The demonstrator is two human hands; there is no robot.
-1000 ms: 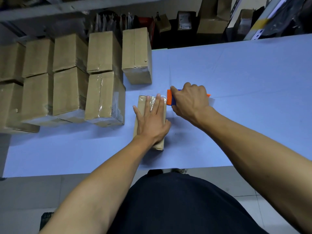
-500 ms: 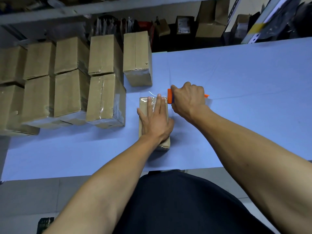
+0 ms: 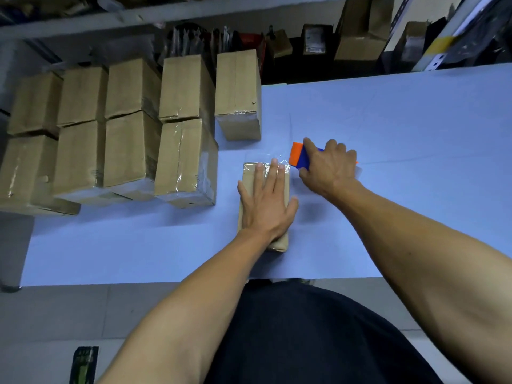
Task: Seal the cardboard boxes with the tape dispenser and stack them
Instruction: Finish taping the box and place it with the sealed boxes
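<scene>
A small cardboard box [image 3: 249, 178] lies on the blue table [image 3: 388, 134] in front of me. My left hand [image 3: 267, 206] lies flat on its top, fingers straight, pressing clear tape at the box's far end. My right hand [image 3: 329, 169] grips an orange and blue tape dispenser [image 3: 298, 157] just right of the box's far corner. A strip of clear tape runs from the dispenser to the box top. To the left stand several taped boxes [image 3: 184, 159] in stacked rows.
One more box [image 3: 238, 95] stands upright at the table's far edge. Shelving with cartons [image 3: 360, 31] lies behind the table. The table's near edge runs just above my dark shirt. A grey floor with a small dark packet [image 3: 84, 364] lies at lower left.
My right hand has pulled the dispenser a little to the right, away from the box's far end, stretching the tape. My left hand stays flat on the box.
</scene>
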